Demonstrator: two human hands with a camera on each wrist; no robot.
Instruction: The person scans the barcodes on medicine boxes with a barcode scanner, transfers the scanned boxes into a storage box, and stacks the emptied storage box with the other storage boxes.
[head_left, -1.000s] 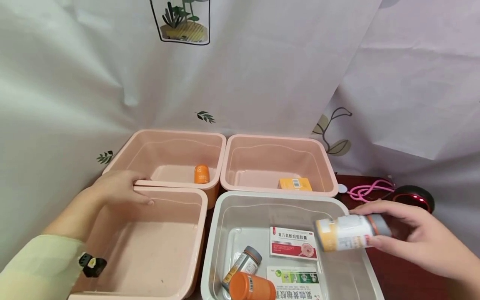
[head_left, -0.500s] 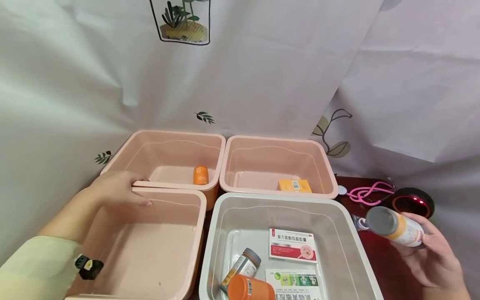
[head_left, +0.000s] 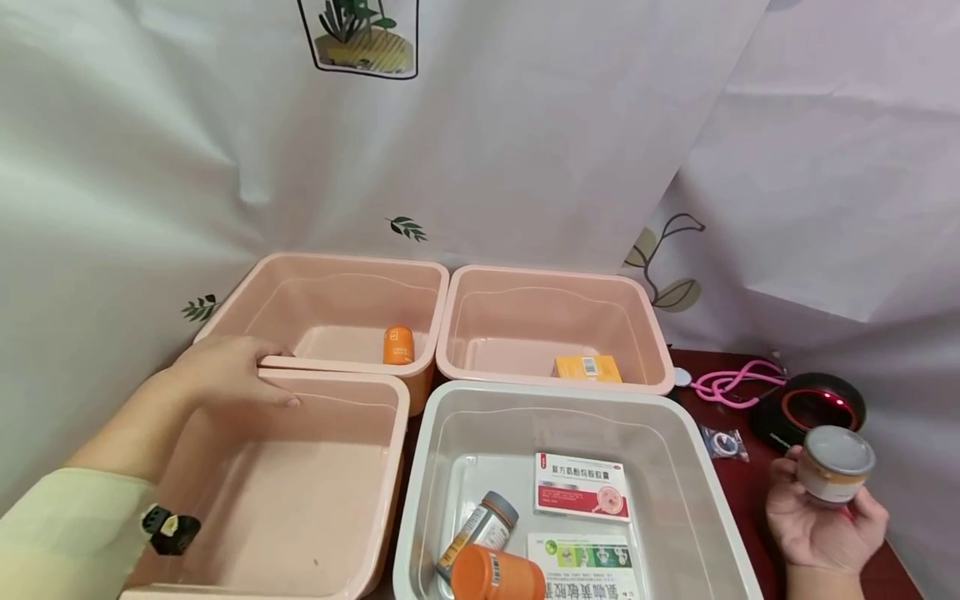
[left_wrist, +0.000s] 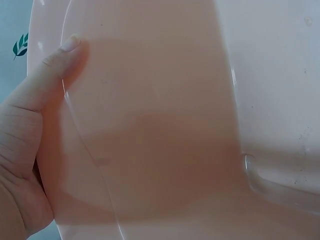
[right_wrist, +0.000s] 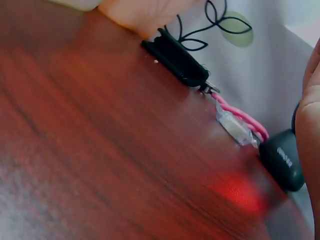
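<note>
My left hand (head_left: 228, 371) grips the rim where the front-left pink bin (head_left: 315, 500) meets the back-left pink bin (head_left: 352, 292). In the left wrist view its thumb (left_wrist: 57, 62) lies along the bin's inner wall. Over at the right, my right hand (head_left: 821, 529) holds a pill bottle (head_left: 838, 467) with its grey cap up, in front of a round black device (head_left: 772, 421) glowing red. The bottle is out of sight in the right wrist view, where part of the right hand (right_wrist: 310, 135) shows at the edge.
A grey bin (head_left: 675, 492) holds medicine boxes, a grey-capped bottle (head_left: 480, 529) and an orange bottle (head_left: 498, 575). An orange bottle (head_left: 398, 345) and a yellow box (head_left: 587, 368) sit in the back bins. A pink stethoscope (head_left: 738, 383) and small packet (head_left: 723, 443) lie on the table.
My right hand has carried the pill bottle from over the grey bin's right side out to the right, turning it cap up. The left hand keeps its grip on the rim.
</note>
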